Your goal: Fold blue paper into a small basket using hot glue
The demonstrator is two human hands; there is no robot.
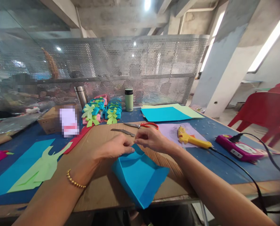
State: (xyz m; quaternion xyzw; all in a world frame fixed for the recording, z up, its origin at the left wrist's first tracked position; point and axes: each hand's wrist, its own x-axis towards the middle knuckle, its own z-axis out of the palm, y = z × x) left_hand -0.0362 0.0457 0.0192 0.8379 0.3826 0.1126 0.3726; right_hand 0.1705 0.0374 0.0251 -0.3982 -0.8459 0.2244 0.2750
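Perforated metal screening (135,66) closes off the back of a workbench covered by a blue mat (224,163), on which a brown cardboard sheet (99,188) has been laid. At the near edge of that sheet, a shallow blue folded-paper tray (140,175) is held, tilted towards the person. Its far rim is pinched by the fingertips of the left hand (117,147) and the right hand (151,139), which are pressed together on the paper at one far corner.

The tray is judged to be very light and easily creased or crushed. It is best held by its folded rim and corners, where the paper is doubled.

Red-handled scissors (142,125) and a small grey metal blade (123,131) lie just beyond the hands. A yellow glue gun (193,139) lies to the right, and its black cord (243,171) trails towards the table edge past a pink device (238,149). A green paper cut-out (41,171) lies to the left. Finished blue and pink boxes with green bows (102,110) are stacked at the back. Nothing is seen to block the tray itself.
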